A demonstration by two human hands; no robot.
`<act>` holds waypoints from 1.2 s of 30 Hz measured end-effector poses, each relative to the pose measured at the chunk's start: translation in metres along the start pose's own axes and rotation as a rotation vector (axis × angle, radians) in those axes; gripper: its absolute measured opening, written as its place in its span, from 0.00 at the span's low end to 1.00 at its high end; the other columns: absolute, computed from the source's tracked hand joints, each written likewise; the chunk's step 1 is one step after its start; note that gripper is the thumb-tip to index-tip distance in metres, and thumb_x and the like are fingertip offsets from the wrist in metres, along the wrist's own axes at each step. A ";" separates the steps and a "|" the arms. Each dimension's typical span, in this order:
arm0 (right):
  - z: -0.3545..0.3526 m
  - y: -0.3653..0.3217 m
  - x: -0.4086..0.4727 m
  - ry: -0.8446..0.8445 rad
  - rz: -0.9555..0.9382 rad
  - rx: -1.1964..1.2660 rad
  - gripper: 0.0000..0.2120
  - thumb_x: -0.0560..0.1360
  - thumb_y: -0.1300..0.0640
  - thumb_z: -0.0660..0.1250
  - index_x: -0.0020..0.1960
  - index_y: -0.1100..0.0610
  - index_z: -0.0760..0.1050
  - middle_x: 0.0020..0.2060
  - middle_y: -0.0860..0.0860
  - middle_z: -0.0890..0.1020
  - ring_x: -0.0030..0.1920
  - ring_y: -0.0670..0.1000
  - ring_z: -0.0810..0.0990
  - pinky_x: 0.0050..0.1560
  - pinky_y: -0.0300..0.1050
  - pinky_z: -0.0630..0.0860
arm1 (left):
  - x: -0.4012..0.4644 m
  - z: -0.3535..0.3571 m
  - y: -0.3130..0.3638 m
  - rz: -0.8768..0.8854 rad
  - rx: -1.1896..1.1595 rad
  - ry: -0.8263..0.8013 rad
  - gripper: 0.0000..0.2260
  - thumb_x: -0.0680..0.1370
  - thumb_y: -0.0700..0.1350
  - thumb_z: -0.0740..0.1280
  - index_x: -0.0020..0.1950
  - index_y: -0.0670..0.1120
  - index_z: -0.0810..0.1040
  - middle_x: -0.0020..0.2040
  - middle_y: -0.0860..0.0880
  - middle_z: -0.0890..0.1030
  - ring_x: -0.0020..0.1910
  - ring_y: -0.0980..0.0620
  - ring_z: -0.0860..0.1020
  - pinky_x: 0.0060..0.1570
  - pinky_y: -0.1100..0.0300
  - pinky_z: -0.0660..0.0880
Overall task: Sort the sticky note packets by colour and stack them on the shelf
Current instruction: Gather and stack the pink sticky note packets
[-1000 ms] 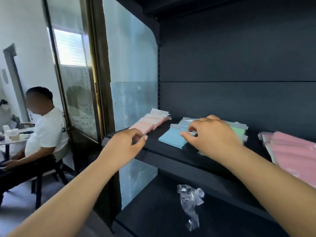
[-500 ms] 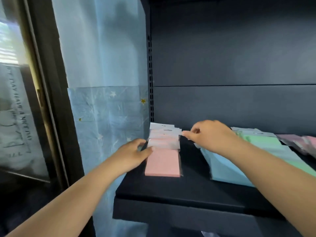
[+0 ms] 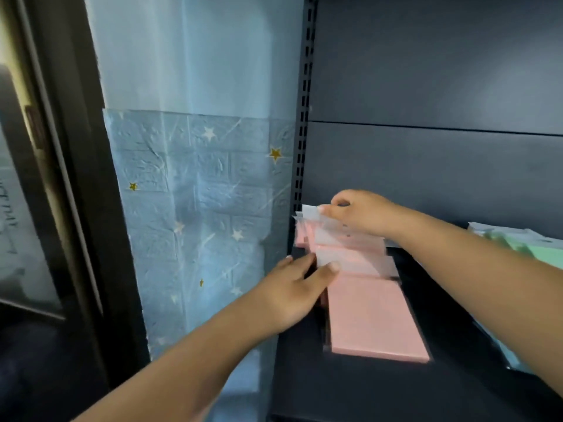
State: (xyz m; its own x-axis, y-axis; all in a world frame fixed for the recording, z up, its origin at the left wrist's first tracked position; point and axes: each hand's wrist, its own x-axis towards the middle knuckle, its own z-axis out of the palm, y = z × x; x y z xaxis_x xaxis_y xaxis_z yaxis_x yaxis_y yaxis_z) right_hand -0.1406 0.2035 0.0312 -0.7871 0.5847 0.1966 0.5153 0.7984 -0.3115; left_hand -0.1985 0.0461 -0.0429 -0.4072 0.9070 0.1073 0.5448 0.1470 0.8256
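My right hand [image 3: 362, 213] has come across from the blue pile to pinch the far header tabs of the pink packets [image 3: 370, 312] at the shelf's [image 3: 350, 391] nine-o'clock end, my left hand [image 3: 297, 295] flat-fingered against their side, so I judge squaring this stack comes next.

A left hand [image 3: 292, 295] steadies fanned pink packets [image 3: 370, 312] on a dark shelf [image 3: 365, 388] while the right hand [image 3: 358, 213] pinches their white header tabs.
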 end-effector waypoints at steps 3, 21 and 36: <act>0.013 -0.012 0.028 -0.042 0.003 -0.089 0.23 0.76 0.39 0.56 0.46 0.60 0.74 0.40 0.52 0.75 0.43 0.54 0.73 0.41 0.45 0.66 | 0.016 -0.025 -0.011 -0.007 -0.072 0.035 0.10 0.79 0.56 0.56 0.46 0.57 0.75 0.43 0.60 0.74 0.43 0.66 0.71 0.43 0.80 0.62; 0.024 -0.019 0.052 0.081 0.598 0.027 0.25 0.73 0.38 0.62 0.28 0.56 0.64 0.21 0.47 0.67 0.26 0.49 0.65 0.30 0.42 0.61 | 0.145 -0.048 -0.080 0.051 -0.250 -0.087 0.20 0.80 0.53 0.56 0.71 0.50 0.67 0.73 0.48 0.61 0.73 0.51 0.58 0.68 0.65 0.52; 0.030 0.001 0.086 -0.180 0.807 0.377 0.16 0.71 0.43 0.68 0.44 0.57 0.79 0.34 0.52 0.82 0.31 0.51 0.80 0.35 0.40 0.75 | 0.135 -0.035 -0.084 -0.198 -0.965 -0.134 0.17 0.78 0.54 0.60 0.64 0.54 0.75 0.64 0.57 0.76 0.66 0.57 0.70 0.71 0.51 0.61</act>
State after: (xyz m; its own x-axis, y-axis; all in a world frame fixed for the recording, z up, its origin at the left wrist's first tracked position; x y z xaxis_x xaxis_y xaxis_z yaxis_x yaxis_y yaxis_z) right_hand -0.2177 0.2504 0.0201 -0.2928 0.8893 -0.3513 0.8129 0.0381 -0.5812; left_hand -0.3249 0.1423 -0.0790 -0.3078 0.9466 -0.0959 -0.3784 -0.0293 0.9252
